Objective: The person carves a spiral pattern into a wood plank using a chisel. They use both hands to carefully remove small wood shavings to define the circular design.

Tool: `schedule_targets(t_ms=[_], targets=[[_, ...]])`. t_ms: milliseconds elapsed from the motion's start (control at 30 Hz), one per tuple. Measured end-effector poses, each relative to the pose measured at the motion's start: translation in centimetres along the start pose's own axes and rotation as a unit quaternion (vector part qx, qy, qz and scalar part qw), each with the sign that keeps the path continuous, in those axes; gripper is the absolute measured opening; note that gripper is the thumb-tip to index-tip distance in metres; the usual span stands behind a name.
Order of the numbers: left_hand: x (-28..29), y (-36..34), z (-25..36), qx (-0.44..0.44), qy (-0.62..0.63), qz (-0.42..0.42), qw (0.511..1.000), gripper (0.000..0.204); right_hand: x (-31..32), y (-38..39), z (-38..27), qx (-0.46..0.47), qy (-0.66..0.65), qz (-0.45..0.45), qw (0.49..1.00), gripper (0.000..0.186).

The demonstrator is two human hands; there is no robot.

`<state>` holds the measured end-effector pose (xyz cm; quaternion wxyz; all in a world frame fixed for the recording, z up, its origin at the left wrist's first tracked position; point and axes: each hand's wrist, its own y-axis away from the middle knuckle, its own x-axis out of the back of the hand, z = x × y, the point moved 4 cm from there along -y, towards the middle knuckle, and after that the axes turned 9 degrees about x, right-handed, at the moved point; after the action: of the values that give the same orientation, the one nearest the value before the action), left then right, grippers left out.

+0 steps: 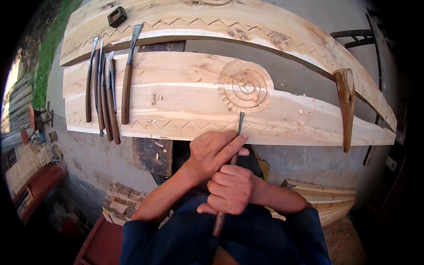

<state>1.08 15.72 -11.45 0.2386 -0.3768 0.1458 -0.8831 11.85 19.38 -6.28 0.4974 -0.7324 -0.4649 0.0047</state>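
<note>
My left hand (215,153) is closed around the upper shaft of a long chisel (240,120), resting at the near edge of a pale wooden board (176,99). My right hand (230,187) grips the same chisel’s dark wooden handle lower down, beside my body. The narrow blade points away from me, its tip just below a carved spiral rosette (244,85) with a scalloped rim. Zigzag grooves run along the board’s near side. At its left lie several wood-handled chisels and gouges (127,92); at its right lies a rough wooden club (346,112).
A second carved board (198,20) lies behind, holding a small dark block (117,16). A dark metal support (152,159) is underneath. Wood blocks (119,201) and planks (327,203) sit below on either side. Grass (46,62) and a red curved object (42,185) are at left.
</note>
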Motion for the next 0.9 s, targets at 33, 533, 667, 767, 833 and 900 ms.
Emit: schedule_targets(t_ms=[33,533,667,767,833,900], targets=[[0.0,0.0,0.0,0.0,0.001,0.0,1.0,0.05,0.1,0.0,0.0,-0.001,0.001,-0.001,1.0,0.054],[-0.5,-0.3,-0.1,0.002,-0.002,-0.02,1.0,0.046,0.7,0.6,1.0,0.028,-0.035,-0.005,0.999,0.051],[-0.8,-0.5,-0.2,0.009,0.0,-0.011,1.0,0.046,0.6,1.0,1.7,0.05,-0.027,0.004,0.998,0.054],[-1.0,0.0,-0.7,0.003,-0.001,-0.004,1.0,0.047,-0.1,1.4,1.6,0.066,0.001,-0.007,0.998,0.054],[-0.9,0.1,-0.7,0.0,-0.006,-0.001,1.0,0.048,-0.8,1.8,1.3,0.069,0.025,-0.012,0.997,0.052],[-0.8,0.1,-0.7,0.006,0.004,-0.002,1.0,0.049,-1.1,2.1,0.8,0.034,0.048,0.011,0.998,0.052]])
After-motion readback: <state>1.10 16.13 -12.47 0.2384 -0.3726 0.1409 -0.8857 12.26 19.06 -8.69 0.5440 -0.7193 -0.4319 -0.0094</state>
